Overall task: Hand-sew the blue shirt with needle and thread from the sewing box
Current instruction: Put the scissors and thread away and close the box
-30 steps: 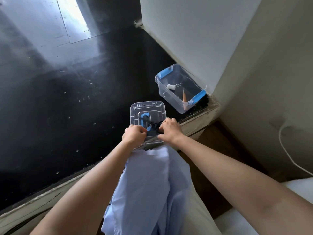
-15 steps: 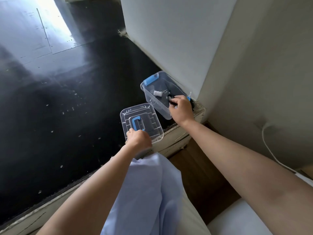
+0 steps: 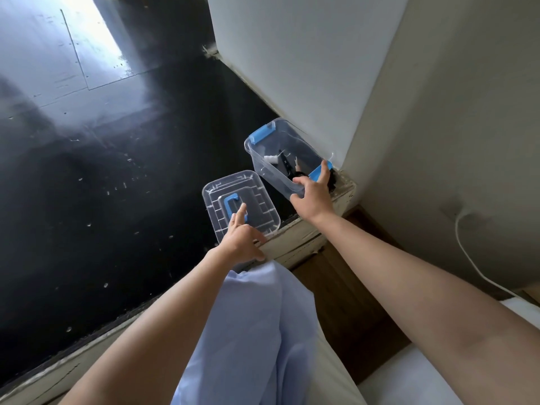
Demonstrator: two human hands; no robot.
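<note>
The clear sewing box [image 3: 264, 165] with blue latches stands open on the black tabletop by the wall corner. Inside it lie a white thread spool [image 3: 270, 159] and black scissors [image 3: 285, 165]. My right hand [image 3: 311, 194] rests at the box's near rim, fingers spread and relaxed, one fingertip on the blue latch. The clear lid [image 3: 260, 211] with a blue handle lies beside the box. My left hand [image 3: 239, 238] is on the lid's near edge, index finger stretched onto the handle. The light blue shirt [image 3: 251, 331] lies over my lap. No needle is visible.
The black table [image 3: 102, 185] ends in a worn cream edge [image 3: 295, 244] near my hands. A white wall block [image 3: 292, 68] and a beige wall close the right side. A white cable [image 3: 467, 252] hangs on the wall. Wooden floor shows under my right forearm.
My right hand has let go of the black scissors into the box and now rests open at its rim. My left hand has opened from a fist onto the lid.
</note>
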